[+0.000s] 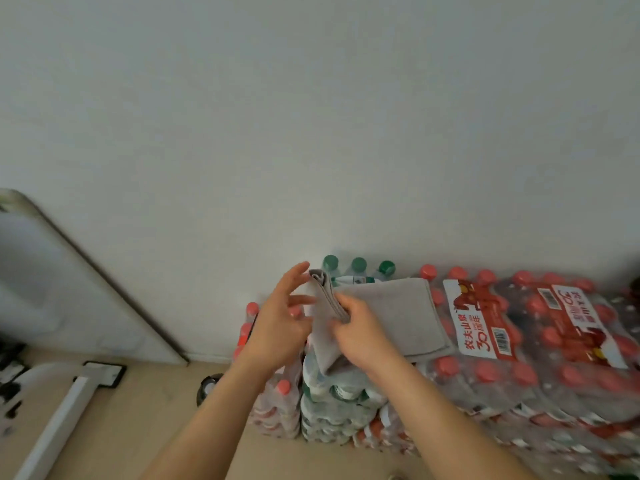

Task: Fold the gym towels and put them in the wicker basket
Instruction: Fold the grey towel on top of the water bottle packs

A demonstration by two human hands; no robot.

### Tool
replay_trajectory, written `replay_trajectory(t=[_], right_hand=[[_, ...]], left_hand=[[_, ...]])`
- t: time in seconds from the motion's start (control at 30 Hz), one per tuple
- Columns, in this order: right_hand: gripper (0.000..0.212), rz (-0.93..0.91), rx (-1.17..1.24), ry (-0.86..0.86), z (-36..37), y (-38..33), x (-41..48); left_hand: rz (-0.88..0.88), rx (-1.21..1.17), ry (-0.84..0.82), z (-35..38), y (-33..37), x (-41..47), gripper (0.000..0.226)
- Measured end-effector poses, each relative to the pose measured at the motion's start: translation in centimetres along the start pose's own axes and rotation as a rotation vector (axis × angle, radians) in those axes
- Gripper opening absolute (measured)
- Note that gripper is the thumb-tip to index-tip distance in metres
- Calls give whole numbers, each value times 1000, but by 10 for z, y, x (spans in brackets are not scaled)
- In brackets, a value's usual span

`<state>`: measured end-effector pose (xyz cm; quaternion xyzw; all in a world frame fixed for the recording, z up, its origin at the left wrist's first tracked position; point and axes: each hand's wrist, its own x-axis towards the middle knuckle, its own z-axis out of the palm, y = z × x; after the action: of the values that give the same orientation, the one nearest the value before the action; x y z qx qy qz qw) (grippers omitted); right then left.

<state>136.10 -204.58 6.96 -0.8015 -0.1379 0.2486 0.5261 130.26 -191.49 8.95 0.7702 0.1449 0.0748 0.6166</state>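
white wall | tan floor | leaning board

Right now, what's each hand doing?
Left hand: open, fingers spread beside the towel.
Right hand: pinches the towel's folded edge.

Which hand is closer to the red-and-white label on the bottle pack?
Right. The right hand pinches the gray towel lying beside the label; the left hand is open, farther off past the fold.

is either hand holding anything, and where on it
The right hand pinches the towel at its folded edge; the left hand is open, gripping nothing.
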Motion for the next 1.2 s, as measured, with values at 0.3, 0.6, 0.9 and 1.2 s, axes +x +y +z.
replay_trajectory(t=[0.3,0.6,0.9,1.2], right_hand=[[28,-122,-483,-261,-45,-21,-21],[13,-37,-563,-206,-63,10,-53],[22,94,-307,167,-90,42,-28],[20,14,-635,242,-89,55,5]], left_hand=[[4,725,-416,-32,-8,18,12],[23,532,-635,-19,-9,-12,10],[-302,-72,-461,31,4,37,40],[-173,496,-423,40,-21,43,33]])
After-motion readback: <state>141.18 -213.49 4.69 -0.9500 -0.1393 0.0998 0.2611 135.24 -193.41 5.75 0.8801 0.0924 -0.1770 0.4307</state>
